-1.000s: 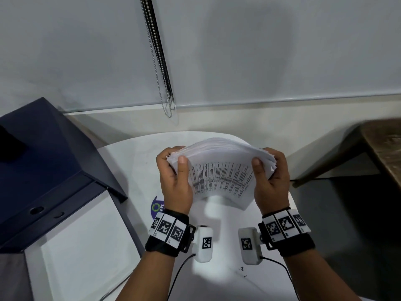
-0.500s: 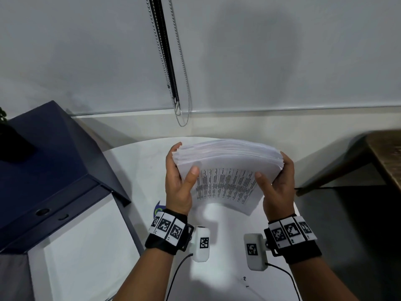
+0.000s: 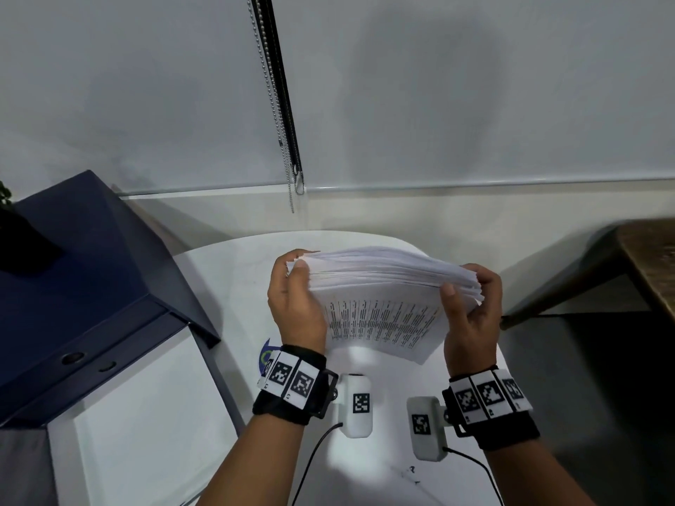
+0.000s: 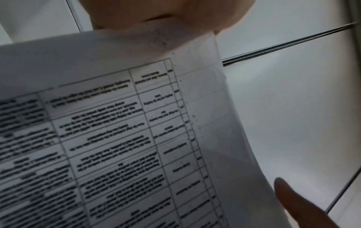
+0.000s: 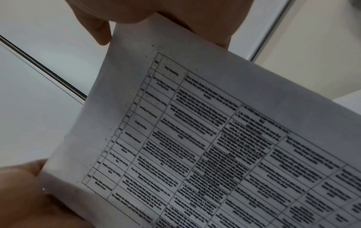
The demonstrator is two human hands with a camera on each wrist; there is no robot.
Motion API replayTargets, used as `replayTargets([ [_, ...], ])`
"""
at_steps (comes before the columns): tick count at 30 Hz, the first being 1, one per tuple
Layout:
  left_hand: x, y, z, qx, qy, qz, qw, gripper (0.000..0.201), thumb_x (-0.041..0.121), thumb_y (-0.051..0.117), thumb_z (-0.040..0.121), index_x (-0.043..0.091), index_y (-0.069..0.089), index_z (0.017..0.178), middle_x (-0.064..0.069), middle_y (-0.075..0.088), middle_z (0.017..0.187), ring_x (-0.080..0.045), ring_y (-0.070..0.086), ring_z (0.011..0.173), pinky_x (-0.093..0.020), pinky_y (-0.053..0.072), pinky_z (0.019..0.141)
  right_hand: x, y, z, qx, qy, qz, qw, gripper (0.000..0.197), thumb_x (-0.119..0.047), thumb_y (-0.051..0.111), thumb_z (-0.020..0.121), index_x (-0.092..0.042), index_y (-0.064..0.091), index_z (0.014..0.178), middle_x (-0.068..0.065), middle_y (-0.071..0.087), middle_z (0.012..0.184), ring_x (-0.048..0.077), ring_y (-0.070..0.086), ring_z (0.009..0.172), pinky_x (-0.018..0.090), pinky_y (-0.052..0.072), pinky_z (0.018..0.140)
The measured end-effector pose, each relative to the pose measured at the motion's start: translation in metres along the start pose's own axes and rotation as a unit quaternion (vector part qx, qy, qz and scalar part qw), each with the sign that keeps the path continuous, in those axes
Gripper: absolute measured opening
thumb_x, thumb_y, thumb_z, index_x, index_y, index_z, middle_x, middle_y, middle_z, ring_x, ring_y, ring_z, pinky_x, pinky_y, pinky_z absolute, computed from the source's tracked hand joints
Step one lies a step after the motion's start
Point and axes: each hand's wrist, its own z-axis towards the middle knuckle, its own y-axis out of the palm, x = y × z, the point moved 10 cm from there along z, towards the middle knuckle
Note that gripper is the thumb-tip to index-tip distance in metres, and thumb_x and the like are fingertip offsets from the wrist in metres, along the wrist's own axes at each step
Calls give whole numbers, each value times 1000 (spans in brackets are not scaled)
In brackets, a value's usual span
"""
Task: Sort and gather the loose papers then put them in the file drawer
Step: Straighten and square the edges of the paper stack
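a person's left hand (image 3: 297, 304) and right hand (image 3: 471, 315) hold a thick stack of white printed papers (image 3: 383, 286) upright above a round white table (image 3: 233, 286), near the table's far edge. each hand clasps one short end, thumb on the near face w/ the rest of the fingers curled round behind; the stack bows slightly between them. the near sheet carries a printed table of small black text, too blurred to read in both wrist views. left of the table sits a dark blue file cabinet (image 3: 84, 272) w/ its drawer (image 3: 146, 425) pulled open, white inside. a beaded blind cord (image 3: 281, 115) hangs on the far wall. a brown wooden bench (image 3: 650, 257) stands at right.
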Motion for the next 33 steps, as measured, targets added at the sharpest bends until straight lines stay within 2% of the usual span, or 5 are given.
replayTargets([
  [10, 5, 0, -3, 9, 6, 45, 999, 28, 23, 44, 96, 9, 68, 93, -9, 71, 102, -26, 64, 97, -41, 48, 86, -5, -1, 1, 27, 12, -34, 999, 28, -42, 57, 87, -18, 54, 100, -17, 61, 89, 5, 56, 83, 20, 45, 75],
  [14, 14, 5, -8, -9, 21, 72, 997, 20, 19, 54, 98, 6, 68, 102, -4, 71, 101, -1, 64, 78, -17, 49, 73, -9, -1, 3, 42, 13, -52, 998, 24, -37, 58, 88, -14, 58, 95, -16, 61, 85, 4, 56, 80, 20, 45, 74],
  [19, 11, 4, -6, -32, 23, 66, 997, 22, 30, 58, 90, 13, 65, 102, -5, 70, 104, -25, 64, 99, -43, 48, 90, -9, -2, 9, 63, 39, -63, 995, 14, -19, 53, 88, -7, 61, 87, -4, 60, 82, 10, 54, 76, 24, 43, 69],
  [24, 12, 1, -7, -4, 34, 87, 996, 15, 25, 56, 90, 11, 62, 90, 12, 65, 84, -1, 59, 77, -17, 44, 75, -14, -4, 14, 79, 41, -71, 994, 18, -21, 55, 89, -5, 60, 80, 3, 56, 75, 2, 51, 64, 15, 42, 59],
  [33, 16, 4, -8, -22, 59, 99, 993, 16, 24, 62, 89, 9, 58, 89, 6, 60, 81, -5, 56, 76, -21, 43, 76, -10, -7, 25, 76, 35, -101, 991, 14, -13, 59, 88, -7, 60, 76, 2, 61, 76, 10, 55, 73, 20, 43, 70],
])
